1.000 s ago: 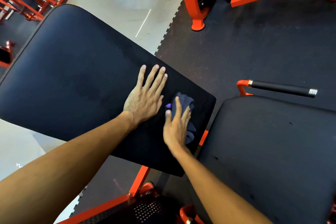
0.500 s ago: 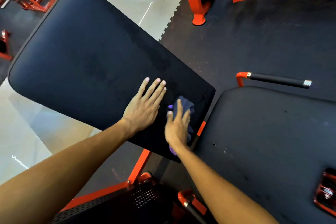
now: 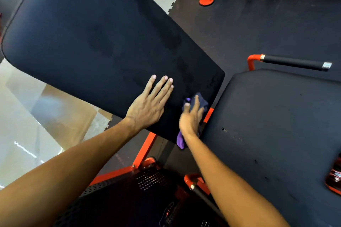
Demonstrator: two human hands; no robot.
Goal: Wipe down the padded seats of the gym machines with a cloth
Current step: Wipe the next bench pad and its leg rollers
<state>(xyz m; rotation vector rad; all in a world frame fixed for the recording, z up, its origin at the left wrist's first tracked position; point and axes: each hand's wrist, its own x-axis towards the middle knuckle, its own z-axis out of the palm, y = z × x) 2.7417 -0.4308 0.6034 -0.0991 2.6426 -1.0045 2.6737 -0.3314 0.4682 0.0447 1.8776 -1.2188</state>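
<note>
The right hand (image 3: 191,118) has slid the cloth (image 3: 203,104) down toward the lower right corner of the long black pad (image 3: 101,33). Half a second ago it sat a little higher on the pad, and now a purple tail of the cloth hangs off the near edge, just below the wrist. The hand is blurred by motion, but its fingers look stretched out over the cloth, pressing it flat rather than clutching it. The left hand (image 3: 147,105) has stayed where it was, just left of the cloth. It lies spread and flat on the pad with straight fingers, holding nothing and apparently bracing. Faint darker streaks on the pad above the cloth may be damp, which suggests that strip has been covered. The stroke seems to be finishing at this corner. Most of the pad toward the upper left of the frame looks unwiped, so the task is likely at an early stage. The second pad (image 3: 276,134), at the right of the frame beside the orange frame bar (image 3: 145,151), is untouched by either hand.
</note>
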